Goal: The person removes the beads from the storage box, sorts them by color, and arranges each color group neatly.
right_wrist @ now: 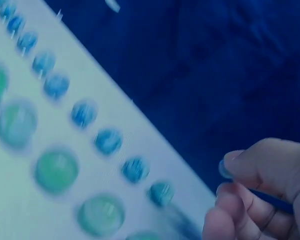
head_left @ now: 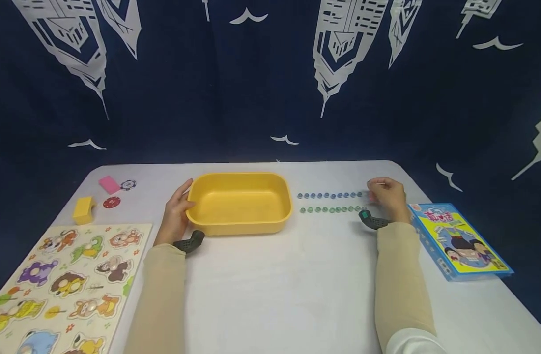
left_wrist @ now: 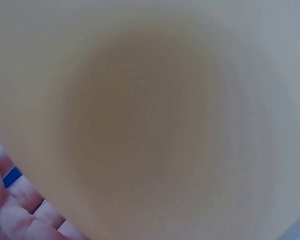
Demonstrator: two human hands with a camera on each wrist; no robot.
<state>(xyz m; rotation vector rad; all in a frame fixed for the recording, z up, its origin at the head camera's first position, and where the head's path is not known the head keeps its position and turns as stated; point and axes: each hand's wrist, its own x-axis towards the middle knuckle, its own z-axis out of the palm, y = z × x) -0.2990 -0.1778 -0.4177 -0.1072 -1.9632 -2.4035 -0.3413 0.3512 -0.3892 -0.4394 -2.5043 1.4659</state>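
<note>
My left hand [head_left: 176, 212] grips the left side of a yellow plastic tub [head_left: 241, 227], thumb over the rim. In the left wrist view, a large blurred surface of the tub fills most of the picture, with the fingers at the lower left. To the tub's right lie a row of blue glass marbles [head_left: 333, 195] and, nearer the front, a row of green glass marbles [head_left: 331, 209]. Just past the right end of these rows, my right hand [head_left: 391, 196] pinches a small clear bluish marble [right_wrist: 224, 169] between thumb and finger, raised over the table.
A blue and yellow cartoon box [head_left: 467, 246] lies right of the right forearm. On the left are an animal puzzle board [head_left: 86, 287], a yellow arch block [head_left: 83, 210], a pink block [head_left: 109, 185], a red chip [head_left: 112, 202] and a black-and-white chip [head_left: 128, 185]. A dark patterned curtain [head_left: 252, 88] hangs behind.
</note>
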